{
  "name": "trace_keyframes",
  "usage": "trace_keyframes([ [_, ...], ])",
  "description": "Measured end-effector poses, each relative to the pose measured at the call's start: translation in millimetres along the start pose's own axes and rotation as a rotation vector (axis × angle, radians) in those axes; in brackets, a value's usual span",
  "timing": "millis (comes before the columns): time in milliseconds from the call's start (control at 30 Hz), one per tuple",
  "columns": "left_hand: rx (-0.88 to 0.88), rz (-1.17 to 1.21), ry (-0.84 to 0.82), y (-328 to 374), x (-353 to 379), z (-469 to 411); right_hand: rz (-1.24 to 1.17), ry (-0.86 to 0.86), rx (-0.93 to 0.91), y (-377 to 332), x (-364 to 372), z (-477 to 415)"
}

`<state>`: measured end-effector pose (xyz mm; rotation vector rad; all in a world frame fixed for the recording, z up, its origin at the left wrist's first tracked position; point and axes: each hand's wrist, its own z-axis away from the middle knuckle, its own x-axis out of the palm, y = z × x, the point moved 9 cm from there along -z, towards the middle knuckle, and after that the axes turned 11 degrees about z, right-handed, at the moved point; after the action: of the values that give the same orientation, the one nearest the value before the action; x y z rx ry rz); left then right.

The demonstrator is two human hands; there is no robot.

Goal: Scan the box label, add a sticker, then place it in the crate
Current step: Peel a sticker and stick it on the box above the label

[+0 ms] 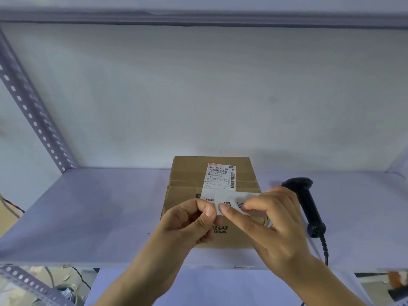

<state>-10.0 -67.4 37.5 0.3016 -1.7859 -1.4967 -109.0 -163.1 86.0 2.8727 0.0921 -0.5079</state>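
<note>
Box [212,184] sits label [220,176] up on the shelf [99,213], ready for the sticker [234,203], which both hands [187,224] [273,219] pinch by its edges, likely peeling; scanner [306,202] lies aside.

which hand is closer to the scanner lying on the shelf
Right. The right hand sits just beside the black scanner, holding the sticker over the box; the left hand is farther, across the box.

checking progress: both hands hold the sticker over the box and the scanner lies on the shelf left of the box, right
Not quite. The head view shows the scanner lying on the shelf right of the box, not left. The rest holds: the left hand and right hand both hold the sticker over the box.
</note>
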Motion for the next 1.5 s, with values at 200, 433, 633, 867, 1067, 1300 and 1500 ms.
trace_keyframes([
  [200, 0.028, -0.017, -0.007, -1.6, 4.7, -0.5, -0.006, -0.013, 0.006, 0.6, -0.1, 3.7],
  [433, 0.069, 0.013, 0.024, -5.7, 5.0, -2.5, -0.022, -0.024, 0.037, 1.9, 2.3, 7.4],
  [633, 0.127, -0.002, 0.046, -3.6, 5.2, -2.0, -0.074, -0.067, 0.076, 0.6, 5.0, 5.3],
  [867, 0.296, -0.155, 0.137, 8.8, 3.6, 2.1, -0.517, -0.240, 0.557, 11.5, 18.1, 7.2],
  [1067, 0.436, -0.471, 0.178, 21.3, 5.5, 4.8, -0.820, -0.397, 0.987, 19.6, 36.9, 19.2],
  [1300, 0.395, -0.471, 0.168, 16.1, -13.0, 9.0, -1.025, -0.309, 1.265, 31.2, 55.2, 32.4],
  [1500, 0.308, -0.521, 0.407, 30.3, -84.3, 26.6, -1.270, -0.056, 1.473, 52.0, 64.2, 29.2],
])
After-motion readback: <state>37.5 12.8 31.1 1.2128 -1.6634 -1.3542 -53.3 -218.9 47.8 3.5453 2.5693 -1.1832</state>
